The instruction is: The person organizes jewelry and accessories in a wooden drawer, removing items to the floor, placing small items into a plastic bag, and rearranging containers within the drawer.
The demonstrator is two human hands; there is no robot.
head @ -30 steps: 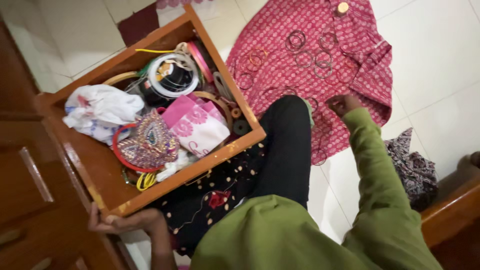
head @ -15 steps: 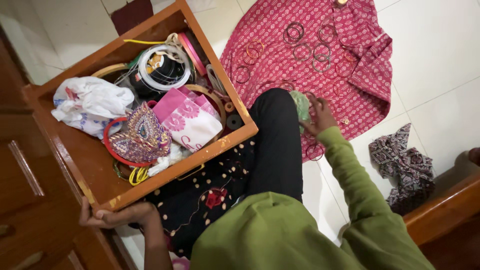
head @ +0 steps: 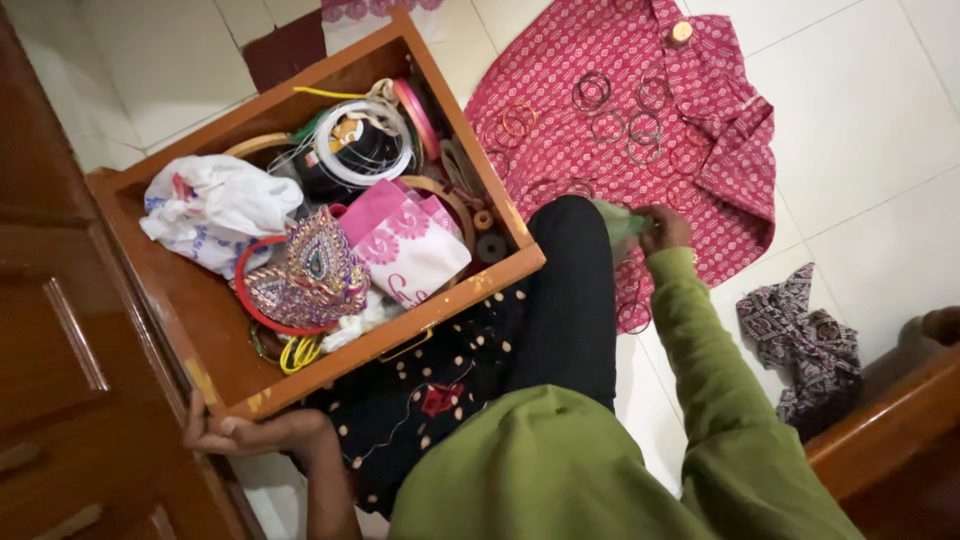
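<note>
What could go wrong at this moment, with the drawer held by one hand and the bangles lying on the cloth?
1. The left hand alone grips one corner of the full wooden drawer, which rests on the lap; it might tip and spill its contents.
2. Loose bangles lie spread on the red cloth; pulling the cloth may scatter them over the tiles.
3. The right hand holds something pale green close to the knee; a bangle beside the leg could be crushed.

A crumpled dark patterned cloth [head: 805,345] lies on the white tiled floor [head: 870,110], off to the right of the right hand and apart from it. Beyond that cloth, at the frame's right edge, sits a brown wooden furniture edge [head: 890,425]. Left of the left hand stands a wooden cabinet front [head: 55,340] with panelled doors.
</note>
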